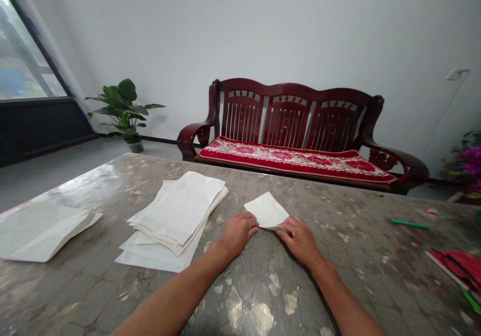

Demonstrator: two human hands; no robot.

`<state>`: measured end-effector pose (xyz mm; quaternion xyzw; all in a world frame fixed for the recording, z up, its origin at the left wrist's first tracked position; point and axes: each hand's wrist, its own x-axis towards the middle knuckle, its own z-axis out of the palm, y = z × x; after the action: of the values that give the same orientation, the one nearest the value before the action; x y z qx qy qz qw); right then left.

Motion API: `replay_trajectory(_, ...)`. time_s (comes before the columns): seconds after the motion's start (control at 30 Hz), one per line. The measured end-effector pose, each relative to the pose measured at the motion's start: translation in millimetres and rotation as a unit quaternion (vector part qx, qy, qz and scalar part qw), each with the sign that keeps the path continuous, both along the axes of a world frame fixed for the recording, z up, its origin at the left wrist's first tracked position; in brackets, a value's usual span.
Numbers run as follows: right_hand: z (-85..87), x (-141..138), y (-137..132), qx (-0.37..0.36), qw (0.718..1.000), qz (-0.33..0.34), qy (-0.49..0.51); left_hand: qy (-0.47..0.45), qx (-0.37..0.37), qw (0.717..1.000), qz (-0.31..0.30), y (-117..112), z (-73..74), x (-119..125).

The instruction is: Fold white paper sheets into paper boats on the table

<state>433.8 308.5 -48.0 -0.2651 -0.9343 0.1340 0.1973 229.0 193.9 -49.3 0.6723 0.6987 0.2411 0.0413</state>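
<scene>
A small folded sheet of white paper point(266, 208) lies on the patterned tabletop in front of me, one corner pointing away. My left hand point(239, 231) pinches its left corner, fingers curled together. At the opposite corner, my right hand point(298, 238) grips the paper between thumb and fingers. The near edge lifts slightly between the two hands. Left of my left arm sits an uneven stack of white paper sheets point(184, 206), some with faint lines. Farther left are loose, creased sheets point(41, 228).
The table point(240, 296) has a glossy floral cover. At right lie a green pen-like stick point(410, 223) and a red book or folder point(456, 271) with dark cord-like strips on it. Beyond stand a wooden bench point(289, 120) and a potted plant point(126, 105).
</scene>
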Motion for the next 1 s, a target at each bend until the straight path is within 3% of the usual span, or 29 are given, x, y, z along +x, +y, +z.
replay_trajectory(0.23, -5.9, -4, 4, -0.026, 0.998, -0.048, -0.004, -0.003, 0.001, 1.000, 0.009, 1, 5.8, 5)
replay_trajectory(0.57, -12.4, -12, 9, -0.040, 0.995, -0.094, -0.008, 0.002, 0.004, 0.998, 0.064, 8, -0.5, 8)
replay_trajectory(0.77, -8.8, -19, 7, -0.008, 0.987, -0.157, -0.046, -0.012, 0.006, 0.995, 0.095, 12, 3.7, 11)
replay_trajectory(1.0, -2.6, -23, 4, 0.001, 0.980, -0.185, -0.073, 0.001, -0.002, 0.994, 0.109, 12, 7.7, 15)
